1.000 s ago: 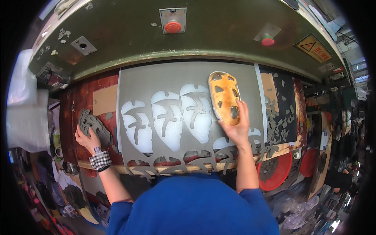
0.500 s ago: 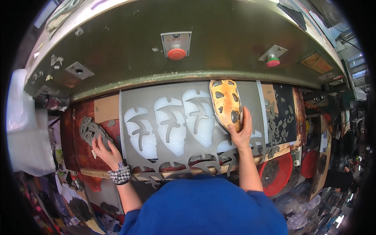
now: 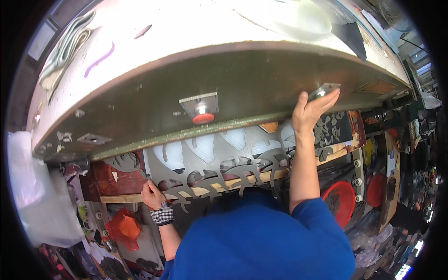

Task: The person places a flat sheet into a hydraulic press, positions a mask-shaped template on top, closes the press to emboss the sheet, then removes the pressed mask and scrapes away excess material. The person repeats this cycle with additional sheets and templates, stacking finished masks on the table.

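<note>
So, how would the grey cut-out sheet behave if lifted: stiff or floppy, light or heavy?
The grey cut-out sheet would probably flop, as it looks thin. It seems light for its size, given its openings. The narrow strips overhanging the wooden edge might snag or tear.

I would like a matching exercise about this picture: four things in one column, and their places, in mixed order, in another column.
Things:
1. red button
2. right hand
3. red tub
4. left hand

Places:
A. by the near left corner of the grey sheet
B. at the right part of the green panel
C. to the right of the blue shirt
D. near the middle of the green panel

Right pairs: 1-D, 2-B, 3-C, 4-A
</note>
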Demonstrator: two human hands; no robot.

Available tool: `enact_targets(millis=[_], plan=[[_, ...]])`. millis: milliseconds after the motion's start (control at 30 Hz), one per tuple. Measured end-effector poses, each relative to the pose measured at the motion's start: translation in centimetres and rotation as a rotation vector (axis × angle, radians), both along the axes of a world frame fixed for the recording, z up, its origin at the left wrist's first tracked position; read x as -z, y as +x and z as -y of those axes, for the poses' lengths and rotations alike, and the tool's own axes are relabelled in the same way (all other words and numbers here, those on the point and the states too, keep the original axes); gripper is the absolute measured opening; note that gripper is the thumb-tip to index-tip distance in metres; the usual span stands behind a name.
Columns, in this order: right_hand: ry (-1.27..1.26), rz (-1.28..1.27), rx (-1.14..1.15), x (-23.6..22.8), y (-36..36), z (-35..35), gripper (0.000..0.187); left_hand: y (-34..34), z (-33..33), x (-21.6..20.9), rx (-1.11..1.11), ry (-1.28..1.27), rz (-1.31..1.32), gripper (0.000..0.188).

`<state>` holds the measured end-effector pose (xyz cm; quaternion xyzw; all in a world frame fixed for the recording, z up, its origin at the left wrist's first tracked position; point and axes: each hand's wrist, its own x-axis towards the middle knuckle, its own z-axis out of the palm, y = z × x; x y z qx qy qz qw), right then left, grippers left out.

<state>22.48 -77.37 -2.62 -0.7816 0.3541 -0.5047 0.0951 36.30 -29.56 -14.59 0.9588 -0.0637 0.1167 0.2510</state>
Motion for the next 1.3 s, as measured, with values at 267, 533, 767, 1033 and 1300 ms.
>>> enact_targets(millis=[267,533,767,1033,1300], plan=[[0.166,-0.075,-0.050,3.0,-2.8,-0.9,0.098,2.8,-2.5,1.6,0.122,-0.066,0.004,0.022],[0.479,-0.238,0.028,8.8,-7.5,-9.1,0.040,3.4,0.0,0.4,0.052,-0.179,-0.128,0.033],[0.809,-0.080,-0.133,9.1,-9.7,-11.1,0.024,-1.2,-0.1,0.7,0.134,-0.189,-0.067,0.034],[0.397,-0.164,-0.128,7.2,-18.6,-16.9,0.014,-2.7,-5.8,4.0,0.181,-0.173,-0.053,0.037],[0.215,-0.339,-0.360,6.8,-14.8,-14.0,0.085,-5.6,-9.4,2.8,0.157,-0.222,-0.161,0.028]])
